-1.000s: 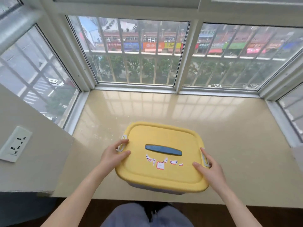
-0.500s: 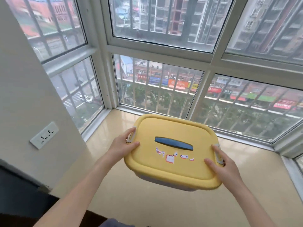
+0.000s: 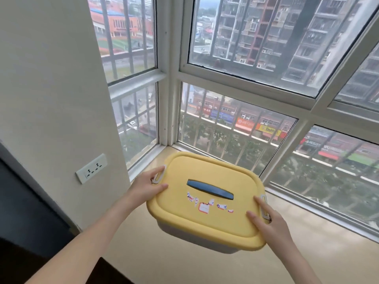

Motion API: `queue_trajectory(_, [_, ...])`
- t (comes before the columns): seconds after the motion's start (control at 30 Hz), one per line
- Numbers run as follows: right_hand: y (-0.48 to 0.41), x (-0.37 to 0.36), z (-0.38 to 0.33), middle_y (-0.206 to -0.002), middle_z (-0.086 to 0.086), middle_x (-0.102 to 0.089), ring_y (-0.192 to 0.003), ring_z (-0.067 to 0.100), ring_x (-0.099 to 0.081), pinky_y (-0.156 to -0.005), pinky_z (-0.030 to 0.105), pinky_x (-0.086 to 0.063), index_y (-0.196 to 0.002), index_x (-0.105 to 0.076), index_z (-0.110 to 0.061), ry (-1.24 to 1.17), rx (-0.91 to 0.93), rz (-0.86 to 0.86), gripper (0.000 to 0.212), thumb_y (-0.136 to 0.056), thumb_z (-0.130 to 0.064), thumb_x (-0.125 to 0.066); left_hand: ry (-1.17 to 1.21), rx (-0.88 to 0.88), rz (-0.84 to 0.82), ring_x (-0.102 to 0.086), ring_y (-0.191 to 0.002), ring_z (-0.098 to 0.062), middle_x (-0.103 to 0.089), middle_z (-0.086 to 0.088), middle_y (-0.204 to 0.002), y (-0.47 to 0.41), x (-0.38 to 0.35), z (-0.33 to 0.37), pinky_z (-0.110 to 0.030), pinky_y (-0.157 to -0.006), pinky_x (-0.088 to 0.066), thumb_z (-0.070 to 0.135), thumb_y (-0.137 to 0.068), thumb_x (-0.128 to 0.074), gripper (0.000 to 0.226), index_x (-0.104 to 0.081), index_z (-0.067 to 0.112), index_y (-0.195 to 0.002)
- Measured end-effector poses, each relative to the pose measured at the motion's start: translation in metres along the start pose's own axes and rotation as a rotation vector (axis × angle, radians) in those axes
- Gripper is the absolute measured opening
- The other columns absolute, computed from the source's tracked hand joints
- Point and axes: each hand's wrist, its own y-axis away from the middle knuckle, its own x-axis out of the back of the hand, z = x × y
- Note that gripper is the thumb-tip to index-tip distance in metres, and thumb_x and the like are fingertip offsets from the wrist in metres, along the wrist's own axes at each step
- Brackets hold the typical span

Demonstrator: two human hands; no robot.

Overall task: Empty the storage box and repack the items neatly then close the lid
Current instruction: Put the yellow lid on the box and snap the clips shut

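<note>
A storage box [image 3: 194, 236] with a yellow lid [image 3: 205, 177] is lifted above the beige window ledge, tilted slightly. The lid is closed, with a dark blue handle [image 3: 210, 189] in its middle and torn sticker scraps below it. My left hand [image 3: 146, 186] grips the box's left side at the white latch [image 3: 159, 174], thumb on the lid. My right hand [image 3: 266, 221] grips the right side at the other latch [image 3: 264, 208]. The contents are hidden.
The beige ledge [image 3: 164, 257] spreads below and around the box. Barred windows [image 3: 246, 130] close off the far and right sides. A wall with a white socket [image 3: 91, 168] stands on the left, with a dark area below it.
Both hands have lifted the box off the ledge. My view has tilted up and turned left, so more window and wall show.
</note>
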Motion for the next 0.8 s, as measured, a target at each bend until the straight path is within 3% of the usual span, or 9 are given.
queue_trajectory(0.2, [-0.019,-0.078,-0.037,-0.117,0.001,-0.057,-0.109,0.016,-0.053,-0.089,0.032,-0.043,-0.135,-0.055,-0.043,-0.014,-0.021,0.061,0.055,-0.085,-0.037,-0.075,-0.011,-0.027,-0.041,-0.053,-0.114,-0.011,-0.056,0.015,-0.122,-0.065,0.063,-0.031,-0.026,-0.093,-0.04,0.024,-0.079,-0.079,0.065,-0.053,0.038,-0.136])
queue_trajectory(0.37, [-0.038,-0.154,-0.064,-0.118,-0.002,-0.056,-0.11,0.017,-0.052,-0.088,0.029,-0.04,-0.136,-0.056,-0.035,-0.033,-0.069,0.148,0.055,-0.085,-0.032,-0.075,-0.022,-0.014,-0.154,-0.057,-0.121,-0.021,-0.061,0.003,-0.132,-0.138,0.107,-0.06,-0.041,-0.103,-0.046,0.024,-0.077,-0.077,0.068,-0.051,0.038,-0.138])
queue_trajectory(0.5, [-0.058,-0.201,-0.068,-0.121,0.0,-0.058,-0.114,0.018,-0.052,-0.096,0.035,-0.044,-0.139,-0.052,-0.037,-0.046,-0.146,0.185,0.059,-0.085,-0.038,-0.075,-0.057,-0.022,-0.189,-0.051,-0.129,-0.024,-0.055,-0.001,-0.14,-0.185,0.119,-0.076,-0.032,-0.099,-0.042,0.01,-0.085,-0.071,0.064,-0.049,0.026,-0.143])
queue_trajectory(0.6, [-0.075,-0.226,-0.06,-0.119,0.002,-0.058,-0.112,0.017,-0.051,-0.094,0.033,-0.043,-0.14,-0.051,-0.039,-0.042,-0.207,0.19,0.061,-0.084,-0.038,-0.075,-0.07,0.019,-0.211,-0.047,-0.133,-0.018,-0.05,0.004,-0.144,-0.209,0.112,-0.097,-0.03,-0.106,-0.039,0.007,-0.087,-0.068,0.065,-0.046,0.026,-0.145])
queue_trajectory(0.8, [-0.128,-0.256,-0.017,-0.112,0.01,-0.057,-0.104,0.021,-0.05,-0.091,0.033,-0.041,-0.144,-0.047,-0.033,0.05,-0.282,0.161,0.064,-0.086,-0.031,-0.074,-0.031,0.158,-0.224,-0.046,-0.131,-0.021,-0.048,0.001,-0.146,-0.243,0.062,-0.147,-0.023,-0.101,-0.035,0.007,-0.087,-0.069,0.067,-0.043,0.026,-0.147])
